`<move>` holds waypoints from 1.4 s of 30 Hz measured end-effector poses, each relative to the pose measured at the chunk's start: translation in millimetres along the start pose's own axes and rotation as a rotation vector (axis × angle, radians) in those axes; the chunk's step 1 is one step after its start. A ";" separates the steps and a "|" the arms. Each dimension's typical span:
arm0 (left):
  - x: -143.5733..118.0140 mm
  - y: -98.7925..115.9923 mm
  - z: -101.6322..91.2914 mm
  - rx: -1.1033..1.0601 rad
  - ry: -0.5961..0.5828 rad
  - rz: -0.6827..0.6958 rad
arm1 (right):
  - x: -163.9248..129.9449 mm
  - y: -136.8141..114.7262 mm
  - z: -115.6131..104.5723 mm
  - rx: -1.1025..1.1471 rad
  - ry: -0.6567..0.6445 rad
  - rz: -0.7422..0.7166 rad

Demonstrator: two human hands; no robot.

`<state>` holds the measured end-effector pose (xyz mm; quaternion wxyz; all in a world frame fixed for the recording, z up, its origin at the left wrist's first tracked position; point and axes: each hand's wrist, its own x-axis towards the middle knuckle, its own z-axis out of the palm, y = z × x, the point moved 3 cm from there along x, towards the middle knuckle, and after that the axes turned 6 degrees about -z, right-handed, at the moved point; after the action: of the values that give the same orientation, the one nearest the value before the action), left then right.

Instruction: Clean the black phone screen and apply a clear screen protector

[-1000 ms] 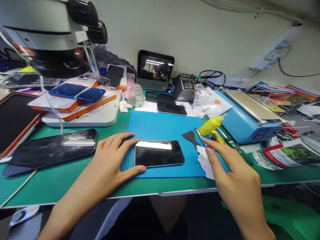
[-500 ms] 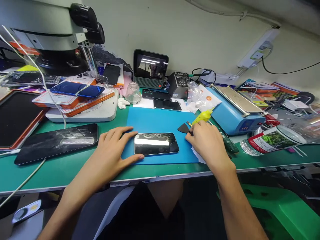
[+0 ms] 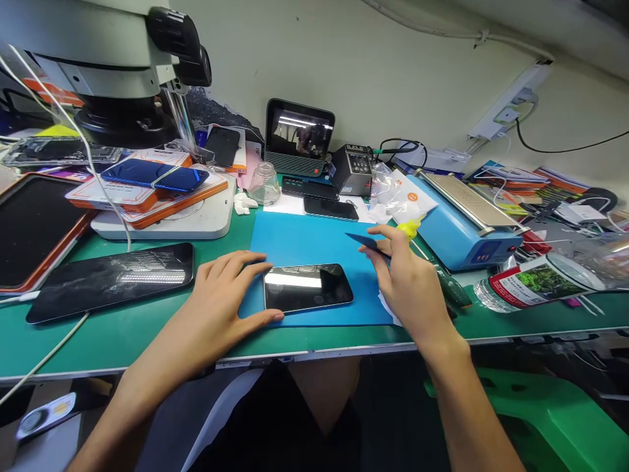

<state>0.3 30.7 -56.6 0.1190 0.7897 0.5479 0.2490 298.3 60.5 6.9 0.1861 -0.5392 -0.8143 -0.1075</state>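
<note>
My L hand (image 3: pixel 223 301) flat, fingers open, on black shiny phone (image 3: pixel 307 288) mid frame on blue mat (image 3: pixel 304 242), R hand (image 3: pixel 407 282) pinching thin dark scraper (image 3: pixel 363 241)

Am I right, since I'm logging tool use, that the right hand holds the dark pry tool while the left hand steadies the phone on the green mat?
Not quite. In the head view the phone lies on the blue mat, not the green one. The rest stands: the left hand steadies it and the right hand holds the dark pry tool.
</note>
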 end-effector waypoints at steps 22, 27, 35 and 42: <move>-1.0 0.4 2.8 0.048 0.018 0.053 | 2.9 -73.5 7.0 -0.375 -0.290 -0.486; -2.2 1.4 2.4 0.067 0.013 0.055 | 3.1 -76.3 5.0 -0.377 -0.279 -0.519; -0.7 4.0 0.9 0.072 0.022 0.078 | 2.5 -82.8 3.7 -0.456 -0.319 -0.478; -0.6 3.0 1.0 0.081 0.021 0.098 | 5.7 -91.0 3.6 -0.473 -0.355 -0.450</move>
<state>3.1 29.2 -56.2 0.0689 0.8172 0.5193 0.2404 212.1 30.7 8.3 -0.1160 -0.3852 -0.8846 -0.2358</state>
